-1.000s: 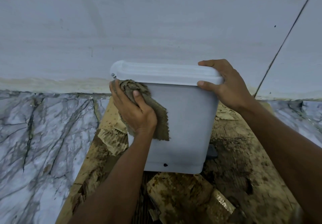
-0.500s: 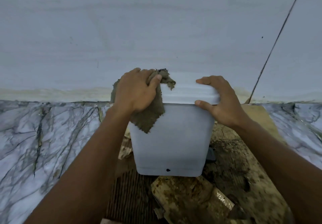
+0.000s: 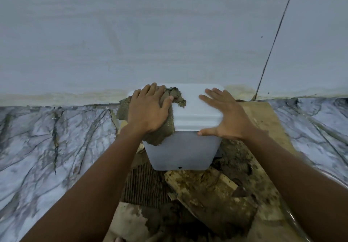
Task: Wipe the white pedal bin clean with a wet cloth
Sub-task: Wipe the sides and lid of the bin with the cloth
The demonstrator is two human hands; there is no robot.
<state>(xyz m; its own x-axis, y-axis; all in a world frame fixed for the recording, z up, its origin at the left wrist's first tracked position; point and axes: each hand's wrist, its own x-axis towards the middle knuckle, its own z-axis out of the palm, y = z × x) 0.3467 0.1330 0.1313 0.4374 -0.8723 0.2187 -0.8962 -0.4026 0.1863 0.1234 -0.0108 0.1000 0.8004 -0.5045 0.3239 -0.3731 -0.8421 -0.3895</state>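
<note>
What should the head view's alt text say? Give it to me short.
A left hand presses a dirty brown cloth flat on the lid of a white bin, while the right hand lies spread on the lid's other side. The bin stands on soiled cardboard by a pale wall.

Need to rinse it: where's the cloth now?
Head view: the cloth drapes over the left end of the bin lid, pressed flat under the left hand.

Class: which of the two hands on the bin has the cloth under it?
The left hand: it presses the brown cloth onto the lid, while the right hand rests bare on the lid.
</note>
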